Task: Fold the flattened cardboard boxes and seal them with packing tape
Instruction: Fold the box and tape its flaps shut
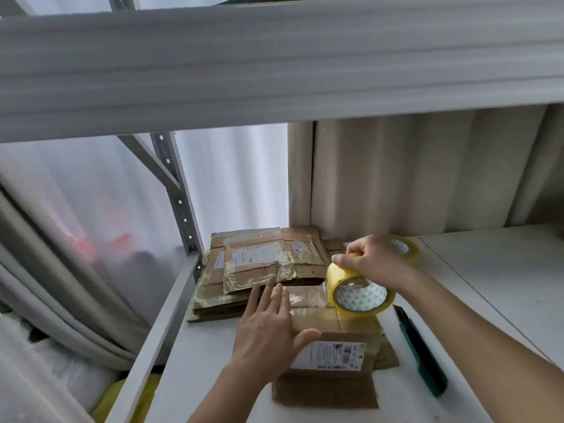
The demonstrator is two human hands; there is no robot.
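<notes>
Your left hand (265,326) lies flat on the cardboard box (332,340), fingers straight and pointing away from you, thumb spread toward the right along the box's top edge. It presses on the box and grips nothing.

Your right hand (374,261) clamps the tape roll (358,293) from above, fingers curled over the yellowish outer rim. The roll stands on edge, its white patterned core facing you, touching the far end of the box just right of your left fingertips. A clear strip of tape (308,296) runs from the roll along the box top under your left fingers. Your hands are apart, the left nearer you, the right beyond it and to the right.

The box sits on the white shelf (213,361) under both hands. A printed shipping label (331,355) faces you on its near side, just right of your left thumb. A flap of brown cardboard lies flat on the shelf below the label.

Beyond your left fingertips: a stack of flattened boxes (259,270), with old tape and labels on them, touching or nearly touching the box in work; cannot tell which.

Behind your right hand: a second tape roll (403,247), partly hidden by your knuckles.

Under your right forearm: a dark green cutter (422,352), lying lengthwise on the shelf, apart from the box.
</notes>
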